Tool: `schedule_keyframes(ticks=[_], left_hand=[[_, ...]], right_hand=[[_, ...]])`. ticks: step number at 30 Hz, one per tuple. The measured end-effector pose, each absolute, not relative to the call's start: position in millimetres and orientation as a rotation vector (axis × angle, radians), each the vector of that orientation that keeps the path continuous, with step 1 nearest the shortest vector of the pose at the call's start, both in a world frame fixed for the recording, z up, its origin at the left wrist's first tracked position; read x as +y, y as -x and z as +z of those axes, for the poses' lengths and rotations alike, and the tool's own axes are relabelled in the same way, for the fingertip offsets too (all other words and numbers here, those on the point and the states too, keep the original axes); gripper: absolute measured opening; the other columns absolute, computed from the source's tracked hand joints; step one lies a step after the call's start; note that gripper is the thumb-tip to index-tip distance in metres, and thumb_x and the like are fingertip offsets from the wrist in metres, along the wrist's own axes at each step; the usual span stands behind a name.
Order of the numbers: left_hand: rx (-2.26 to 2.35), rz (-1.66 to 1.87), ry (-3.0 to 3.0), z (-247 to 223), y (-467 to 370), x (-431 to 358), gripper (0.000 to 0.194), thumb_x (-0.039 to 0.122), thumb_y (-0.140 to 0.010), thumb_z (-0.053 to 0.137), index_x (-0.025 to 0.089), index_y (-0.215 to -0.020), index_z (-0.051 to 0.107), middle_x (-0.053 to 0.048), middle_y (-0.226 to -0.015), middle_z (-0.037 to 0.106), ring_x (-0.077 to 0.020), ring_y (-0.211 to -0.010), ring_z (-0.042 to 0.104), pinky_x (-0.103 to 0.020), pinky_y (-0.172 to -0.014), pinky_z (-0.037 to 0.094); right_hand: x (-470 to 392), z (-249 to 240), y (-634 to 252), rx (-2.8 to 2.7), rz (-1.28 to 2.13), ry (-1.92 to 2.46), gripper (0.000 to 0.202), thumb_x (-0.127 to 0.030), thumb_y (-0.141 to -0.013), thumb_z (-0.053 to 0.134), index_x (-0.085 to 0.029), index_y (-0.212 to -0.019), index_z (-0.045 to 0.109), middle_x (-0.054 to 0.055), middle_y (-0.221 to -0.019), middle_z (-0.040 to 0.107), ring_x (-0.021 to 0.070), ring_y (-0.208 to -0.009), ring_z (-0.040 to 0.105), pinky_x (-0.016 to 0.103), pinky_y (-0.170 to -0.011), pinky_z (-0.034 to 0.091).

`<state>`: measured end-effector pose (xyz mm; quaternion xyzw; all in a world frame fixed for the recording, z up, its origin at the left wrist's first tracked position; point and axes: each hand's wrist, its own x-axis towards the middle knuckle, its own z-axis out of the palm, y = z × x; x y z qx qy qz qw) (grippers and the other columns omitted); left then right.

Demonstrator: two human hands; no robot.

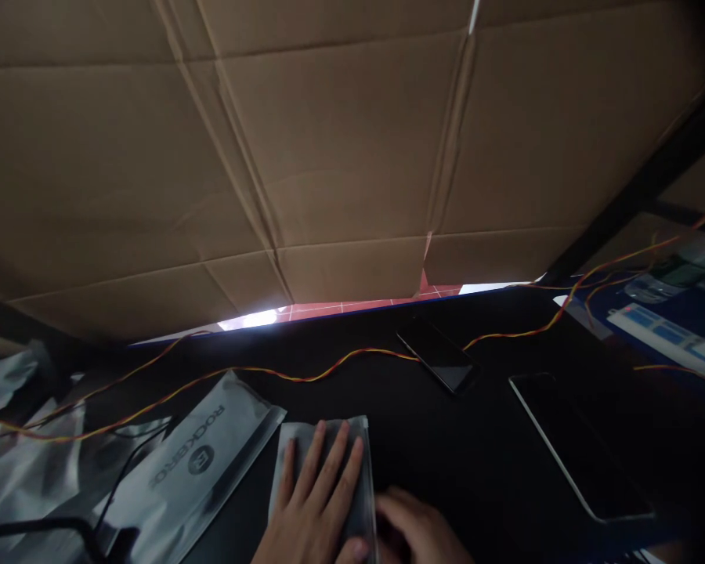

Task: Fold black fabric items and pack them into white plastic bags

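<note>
A frosted plastic zip bag (291, 431) lies on the black tabletop at the lower middle. Flat on top of it rests my left hand (317, 501), its fingers spread and stretched toward the far edge. My right hand (417, 525) is at the bag's right edge with its fingers curled. Its fingertips are dark and partly hidden, so what they grip there does not show. Just to the left is another frosted bag (229, 446), printed with a ROCKBROS logo and lying at a slant.
Two dark-screened phones, a smaller phone (438, 356) and a larger phone (581, 450), lie on the right. A red-yellow twisted wire (305, 379) crosses the black table (341, 395). Cardboard (341, 141) stands behind. More plastic bags (29, 462) and a black cable (132, 458) are left.
</note>
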<state>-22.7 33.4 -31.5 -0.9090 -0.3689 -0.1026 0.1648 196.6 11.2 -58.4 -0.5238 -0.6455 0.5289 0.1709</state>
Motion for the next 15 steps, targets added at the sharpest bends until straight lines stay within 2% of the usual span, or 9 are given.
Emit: schedule_keyframes(ticks=[3,5,7,9,12,15], left_hand=[[-1.209,-0.335,2.517,-34,11,24,0.072,0.047,-0.110,0.049,0.010,-0.171,0.041,-0.011,-0.173,0.051,-0.0384,-0.168,0.026,-0.059,-0.138,-0.002],[-1.270,-0.359,2.499,-36,4,19,0.072,0.041,-0.108,0.050,0.012,-0.173,0.038,-0.010,-0.175,0.049,-0.0371,-0.169,0.024,-0.058,-0.139,-0.003],[-1.317,-0.392,2.511,-38,0,16,0.070,0.034,-0.109,0.047,0.013,-0.175,0.033,-0.008,-0.177,0.045,-0.0347,-0.171,0.021,-0.056,-0.140,-0.003],[-1.368,-0.474,2.526,-39,-2,13,0.068,0.025,-0.111,0.041,0.014,-0.177,0.027,-0.007,-0.178,0.044,-0.0306,-0.172,0.017,-0.053,-0.140,-0.004],[-1.468,-0.609,2.571,-36,-2,6,0.069,0.016,-0.112,0.034,0.018,-0.179,0.018,-0.005,-0.179,0.041,-0.0242,-0.173,0.015,-0.051,-0.141,-0.002],[-1.600,-0.599,2.701,-26,4,2,0.070,0.018,-0.114,0.033,0.025,-0.179,0.011,-0.006,-0.179,0.039,-0.0281,-0.171,0.023,-0.062,-0.137,0.021]], right_hand=[[10,-38,-217,-1.684,1.564,1.466,0.049,-0.049,-0.108,0.047,-0.028,-0.144,0.074,0.011,-0.127,0.082,0.0284,-0.110,0.079,0.035,-0.094,0.059],[8,-30,-223,-1.630,1.677,1.408,0.059,-0.054,-0.106,0.054,-0.026,-0.156,0.065,0.014,-0.134,0.081,0.0315,-0.117,0.078,0.039,-0.097,0.059],[6,-27,-221,-1.640,1.737,1.359,0.073,-0.050,-0.095,0.069,-0.023,-0.162,0.059,0.015,-0.139,0.078,0.0342,-0.120,0.077,0.042,-0.100,0.059],[5,-25,-214,-1.633,1.740,1.360,0.075,-0.044,-0.088,0.076,-0.024,-0.159,0.063,0.015,-0.139,0.078,0.0348,-0.119,0.076,0.044,-0.104,0.057],[7,-21,-204,-1.487,1.735,1.391,0.058,-0.042,-0.084,0.079,-0.025,-0.140,0.076,0.011,-0.125,0.083,0.0309,-0.107,0.076,0.040,-0.096,0.057],[6,-18,-205,-1.301,1.708,1.355,0.047,-0.043,-0.083,0.079,-0.026,-0.126,0.080,0.008,-0.116,0.081,0.0253,-0.097,0.072,0.035,-0.087,0.056]])
